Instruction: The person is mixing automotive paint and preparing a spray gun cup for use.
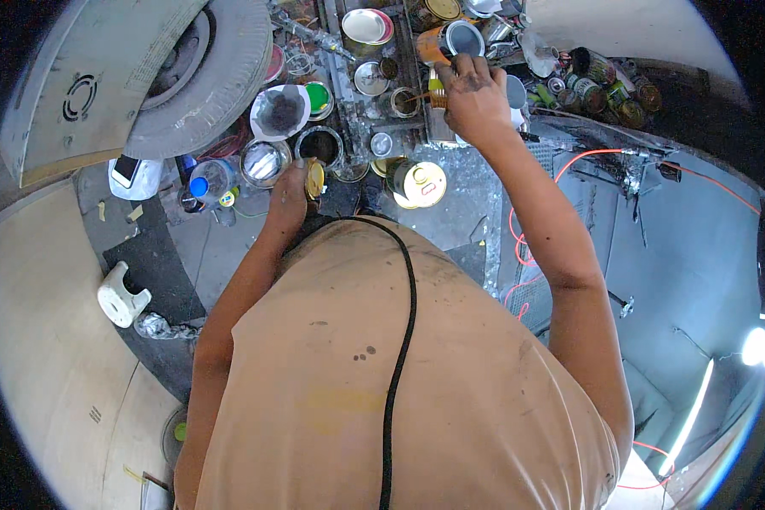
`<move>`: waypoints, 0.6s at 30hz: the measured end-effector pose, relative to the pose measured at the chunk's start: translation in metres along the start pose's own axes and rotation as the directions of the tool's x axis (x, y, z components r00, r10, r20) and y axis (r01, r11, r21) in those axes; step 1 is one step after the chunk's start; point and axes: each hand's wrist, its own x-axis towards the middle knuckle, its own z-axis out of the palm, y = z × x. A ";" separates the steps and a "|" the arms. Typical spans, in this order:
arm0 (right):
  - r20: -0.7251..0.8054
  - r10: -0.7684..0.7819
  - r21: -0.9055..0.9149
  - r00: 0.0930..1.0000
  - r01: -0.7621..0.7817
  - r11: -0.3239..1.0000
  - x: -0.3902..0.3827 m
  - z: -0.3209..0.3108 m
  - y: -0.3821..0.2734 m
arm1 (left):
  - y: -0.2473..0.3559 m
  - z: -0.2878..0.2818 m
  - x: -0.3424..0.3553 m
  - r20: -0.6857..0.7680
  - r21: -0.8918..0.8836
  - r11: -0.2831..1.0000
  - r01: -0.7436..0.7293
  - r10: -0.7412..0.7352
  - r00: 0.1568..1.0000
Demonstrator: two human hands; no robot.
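At the far side, my right hand (478, 98) is closed, fingers bent over a small tin with a yellow band (438, 92). A thin brown streak runs from that tin toward a small open jar (404, 103); I cannot tell whether it is liquid or a stick. My left hand (290, 197) is closed around a small gold-coloured tin (315, 179), seen at its rim. Just beyond it stands an open tin with dark insides (320, 146). An open tin with a silvery inside (265, 161) is left of that hand.
A tin with a white-and-yellow lid (422, 184) stands near my body. A clear bottle with a blue cap (210, 181) is at left, below a large tyre (202, 76). Several cans (599, 89) crowd the far right. An orange cable (582, 155) crosses the right side.
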 end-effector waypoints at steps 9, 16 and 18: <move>-0.051 -0.035 -0.002 0.998 0.035 0.999 -0.001 -0.004 0.001 | -0.004 0.001 0.001 0.014 0.002 0.999 0.044 -0.044 0.999; -0.015 -0.015 -0.030 1.000 0.015 0.999 -0.003 -0.001 0.002 | -0.002 0.001 0.002 0.033 0.049 0.998 0.045 -0.046 0.998; -0.019 -0.020 -0.028 1.000 0.019 0.999 -0.004 0.001 0.002 | -0.005 -0.001 0.004 0.045 0.098 0.995 0.029 -0.033 0.998</move>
